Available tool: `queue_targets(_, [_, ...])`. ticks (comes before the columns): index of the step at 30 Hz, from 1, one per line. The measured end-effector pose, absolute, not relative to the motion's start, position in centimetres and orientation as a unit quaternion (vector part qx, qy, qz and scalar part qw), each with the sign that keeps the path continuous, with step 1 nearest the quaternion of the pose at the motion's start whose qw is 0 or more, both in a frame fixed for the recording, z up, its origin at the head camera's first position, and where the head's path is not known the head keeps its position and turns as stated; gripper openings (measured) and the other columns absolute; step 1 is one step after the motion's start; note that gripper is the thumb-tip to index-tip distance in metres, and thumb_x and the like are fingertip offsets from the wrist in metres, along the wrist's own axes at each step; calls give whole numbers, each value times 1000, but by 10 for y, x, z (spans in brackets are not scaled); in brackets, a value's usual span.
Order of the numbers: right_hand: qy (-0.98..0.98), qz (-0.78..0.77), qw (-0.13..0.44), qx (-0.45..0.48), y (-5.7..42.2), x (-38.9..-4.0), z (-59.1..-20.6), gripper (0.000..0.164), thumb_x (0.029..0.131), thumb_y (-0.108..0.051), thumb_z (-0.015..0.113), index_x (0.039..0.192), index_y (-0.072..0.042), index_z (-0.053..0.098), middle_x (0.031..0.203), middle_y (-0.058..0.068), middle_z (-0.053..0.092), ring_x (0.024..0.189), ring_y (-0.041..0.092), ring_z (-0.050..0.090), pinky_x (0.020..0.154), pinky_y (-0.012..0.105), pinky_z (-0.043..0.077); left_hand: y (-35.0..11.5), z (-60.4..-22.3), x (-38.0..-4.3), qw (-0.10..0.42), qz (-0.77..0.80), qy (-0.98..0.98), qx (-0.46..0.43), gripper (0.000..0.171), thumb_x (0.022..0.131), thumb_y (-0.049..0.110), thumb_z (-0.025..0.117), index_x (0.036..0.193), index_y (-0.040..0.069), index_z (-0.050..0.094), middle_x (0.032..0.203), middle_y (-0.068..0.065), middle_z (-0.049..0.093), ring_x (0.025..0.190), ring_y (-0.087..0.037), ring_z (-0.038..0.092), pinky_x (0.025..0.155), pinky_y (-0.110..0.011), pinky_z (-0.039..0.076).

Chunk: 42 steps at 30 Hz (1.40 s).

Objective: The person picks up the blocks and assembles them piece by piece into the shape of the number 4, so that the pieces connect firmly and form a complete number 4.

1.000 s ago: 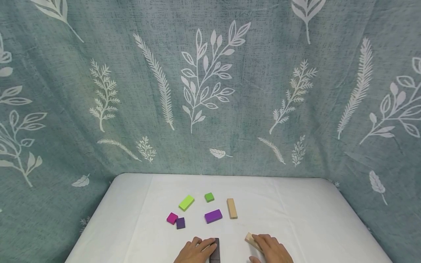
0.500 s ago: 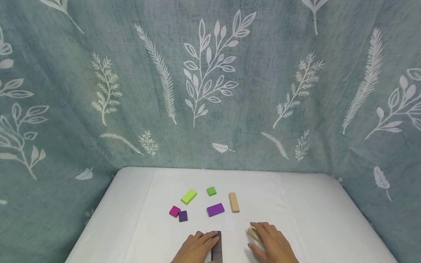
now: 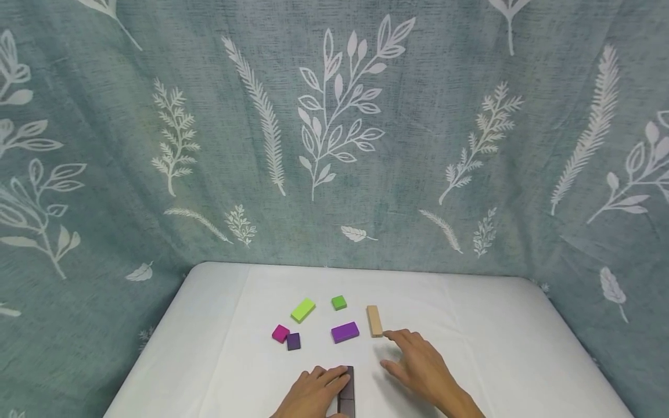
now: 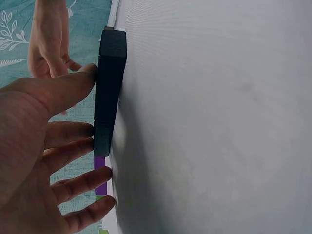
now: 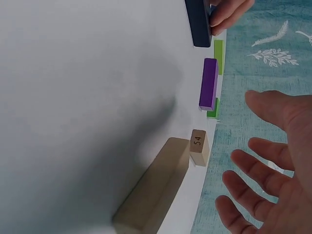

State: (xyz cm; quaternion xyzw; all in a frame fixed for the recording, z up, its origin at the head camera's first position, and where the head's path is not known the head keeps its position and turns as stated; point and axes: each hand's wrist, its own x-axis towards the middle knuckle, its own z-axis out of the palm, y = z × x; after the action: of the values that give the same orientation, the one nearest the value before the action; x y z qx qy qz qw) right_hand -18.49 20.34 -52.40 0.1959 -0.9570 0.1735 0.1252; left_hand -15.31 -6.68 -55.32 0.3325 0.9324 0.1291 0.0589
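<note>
My left hand (image 3: 312, 393) rests its fingers on a row of dark blocks (image 3: 347, 391) laid end to end at the table's near side. In the left wrist view, the thumb and two fingertips touch the same face of the dark row (image 4: 108, 92). My right hand (image 3: 419, 367) hovers over the table with fingers spread, nothing in it. Its index fingertip comes right at the near end of a wooden block (image 3: 374, 321), marked 54 in the right wrist view. A second wooden block (image 5: 158, 183) lies closer in that view; the right hand hides it in the head view.
Beyond the hands lie a purple block (image 3: 345, 332), a lime block (image 3: 303, 310) and a small green block (image 3: 339, 302). A magenta block (image 3: 280, 333) touches a dark purple block (image 3: 294, 341) at left. A leaf-patterned curtain (image 3: 292, 232) hangs behind the white table (image 3: 219, 371).
My right hand has let go of the near wooden block and moved forward to the far wooden block. The left hand stays at the dark row. The head view has tilted slightly down.
</note>
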Motion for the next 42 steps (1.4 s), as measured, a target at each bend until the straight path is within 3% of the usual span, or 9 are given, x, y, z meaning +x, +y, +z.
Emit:
queue_targets(12, [-959, 180, 73, 206, 186, -219, -516, 50, 87, -35, 80, 129, -11, 65, 119, 3, 67, 105, 23, 63, 86, 45, 53, -65, -555, -156, 102, 134, 936, 308, 69, 90, 65, 62, 146, 25, 56, 149, 13, 49, 117, -11, 51, 88, -36, 46])
queue_targets(21, [-950, 209, 37, 228, 175, -246, -510, 50, 89, -32, 79, 131, -8, 65, 124, 9, 67, 111, 30, 62, 89, 50, 52, -65, -555, -158, 111, 135, 937, 302, 86, 78, 77, 66, 147, 26, 54, 150, 13, 48, 120, -11, 50, 92, -40, 46])
queue_targets(29, [-950, 213, 10, 226, 167, -271, -507, 54, 88, -37, 79, 132, -10, 64, 127, 9, 66, 113, 30, 62, 87, 52, 53, -64, -553, -158, 121, 131, 937, 300, 83, 79, 75, 67, 147, 28, 54, 150, 15, 47, 120, -11, 50, 93, -40, 46])
queue_targets(42, [-960, 205, -28, 187, 157, -300, -508, 52, 88, -37, 79, 132, -13, 65, 127, 6, 66, 120, 29, 60, 94, 54, 50, -67, -556, -158, 111, 140, 935, 308, 80, 82, 75, 64, 146, 27, 55, 150, 15, 47, 119, -12, 51, 90, -41, 47])
